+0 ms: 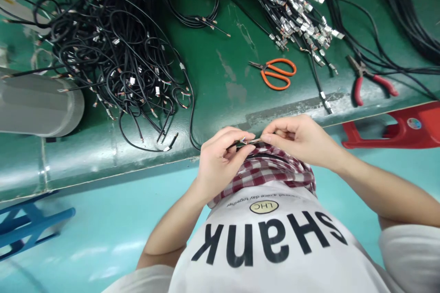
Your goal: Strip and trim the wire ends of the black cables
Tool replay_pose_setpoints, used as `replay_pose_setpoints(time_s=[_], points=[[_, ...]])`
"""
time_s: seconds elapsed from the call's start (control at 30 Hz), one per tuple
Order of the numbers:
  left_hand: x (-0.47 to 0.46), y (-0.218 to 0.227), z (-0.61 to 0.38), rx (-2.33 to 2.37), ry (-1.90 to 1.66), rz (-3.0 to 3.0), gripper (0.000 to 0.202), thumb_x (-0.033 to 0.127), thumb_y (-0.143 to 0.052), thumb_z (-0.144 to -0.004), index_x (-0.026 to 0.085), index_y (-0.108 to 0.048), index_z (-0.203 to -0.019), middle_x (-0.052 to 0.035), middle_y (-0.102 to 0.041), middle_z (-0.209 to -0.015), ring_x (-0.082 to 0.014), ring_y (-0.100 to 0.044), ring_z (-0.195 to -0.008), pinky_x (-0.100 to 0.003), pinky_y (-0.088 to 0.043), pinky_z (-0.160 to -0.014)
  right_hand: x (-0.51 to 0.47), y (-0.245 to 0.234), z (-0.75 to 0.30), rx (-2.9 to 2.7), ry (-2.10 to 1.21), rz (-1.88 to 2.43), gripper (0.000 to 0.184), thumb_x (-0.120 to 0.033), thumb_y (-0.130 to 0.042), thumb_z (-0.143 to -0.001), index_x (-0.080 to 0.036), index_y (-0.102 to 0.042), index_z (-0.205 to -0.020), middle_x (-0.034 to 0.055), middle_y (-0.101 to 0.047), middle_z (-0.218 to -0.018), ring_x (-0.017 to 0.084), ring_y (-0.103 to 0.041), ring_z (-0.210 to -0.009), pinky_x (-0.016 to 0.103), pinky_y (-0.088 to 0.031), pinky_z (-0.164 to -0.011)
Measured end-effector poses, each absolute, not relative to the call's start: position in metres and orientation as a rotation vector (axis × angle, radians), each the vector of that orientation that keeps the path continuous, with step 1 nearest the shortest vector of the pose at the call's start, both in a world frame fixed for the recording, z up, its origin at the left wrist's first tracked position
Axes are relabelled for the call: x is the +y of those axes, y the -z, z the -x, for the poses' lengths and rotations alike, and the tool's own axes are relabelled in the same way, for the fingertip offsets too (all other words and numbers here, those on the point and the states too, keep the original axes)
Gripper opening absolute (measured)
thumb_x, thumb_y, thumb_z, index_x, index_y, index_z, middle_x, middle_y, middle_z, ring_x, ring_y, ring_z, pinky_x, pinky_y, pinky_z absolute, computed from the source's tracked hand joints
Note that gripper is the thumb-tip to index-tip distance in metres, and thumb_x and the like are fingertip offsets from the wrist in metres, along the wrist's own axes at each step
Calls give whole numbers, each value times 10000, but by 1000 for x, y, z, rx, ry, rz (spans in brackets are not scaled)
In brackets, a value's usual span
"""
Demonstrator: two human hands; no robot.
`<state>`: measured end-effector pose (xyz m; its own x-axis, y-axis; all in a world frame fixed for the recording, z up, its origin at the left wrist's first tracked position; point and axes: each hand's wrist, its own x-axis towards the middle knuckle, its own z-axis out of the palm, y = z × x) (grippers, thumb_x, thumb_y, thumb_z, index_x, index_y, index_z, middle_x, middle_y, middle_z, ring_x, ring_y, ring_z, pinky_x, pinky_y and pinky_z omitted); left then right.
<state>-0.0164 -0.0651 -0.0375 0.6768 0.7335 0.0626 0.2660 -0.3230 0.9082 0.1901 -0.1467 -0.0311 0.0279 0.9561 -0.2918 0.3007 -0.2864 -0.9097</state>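
At the table's front edge, my left hand [222, 153] pinches the end of a black cable [193, 121] that runs up to the tangled pile. Thin coloured wires [243, 139] poke out between its thumb and forefinger. Close beside it, my right hand [299, 137] is closed in a pinch on the pale strands [255, 140] that stretch between the two hands. The fingers cover most of the cable end, so its exact form is hidden. Beyond the hands lie orange-handled scissors [279, 73], with their tips pointing left.
A big tangle of black cables [127, 55] covers the left of the green table [220, 73]. Cables with silvery connectors [299, 13] lie at the back right. Red-handled pliers [367, 80] rest near the right edge. A grey container [37, 103] lies at left; red [412, 128] and blue [34, 224] stools stand below.
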Motion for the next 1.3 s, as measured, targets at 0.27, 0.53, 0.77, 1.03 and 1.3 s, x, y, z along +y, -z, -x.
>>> replay_pose_setpoints(time_s=[0.27, 0.53, 0.77, 1.03, 1.3], points=[[-66, 40, 12, 738, -641, -1888, 175, 127, -715, -842, 208, -723, -996, -45, -702, -948, -134, -649, -827, -234, -512, -712, -147, 34, -188, -1247, -1304, 1664, 311, -451, -607, -939, -167, -719, -881, -27, -437, -587, 82, -349, -527, 244, -232, -493], [-67, 39, 12, 796, -640, -1810, 100, 157, -735, -828, 192, -718, -920, -44, -703, -905, -137, -658, -804, -227, -522, -684, -149, 34, -183, -1263, -1224, 1666, 296, -434, -589, -956, -176, -708, -874, -34, -437, -567, 82, -342, -513, 251, -244, -508], [-69, 38, 9, 970, -618, -1435, 147, 224, -772, -805, 160, -688, -907, -34, -701, -840, -109, -656, -726, -190, -541, -650, -153, 34, -178, -1465, -831, 1692, 225, -341, -572, -973, -182, -716, -906, 3, -572, -657, 108, -451, -602, 260, -331, -590], [-64, 34, 6, 935, -579, -1206, 194, 205, -811, -754, 156, -636, -819, -24, -682, -796, -89, -624, -648, -187, -516, -593, -154, 36, -176, -1386, -909, 1667, 240, -363, -574, -973, -180, -713, -903, 0, -582, -664, 101, -436, -572, 261, -332, -585], [-56, 34, 12, 873, -521, -1196, 310, 191, -830, -727, 182, -713, -1014, -19, -634, -805, -85, -582, -697, -179, -504, -625, -155, 37, -176, -1255, -1034, 1634, 269, -405, -579, -969, -175, -708, -914, -9, -549, -629, 96, -416, -539, 258, -320, -549]])
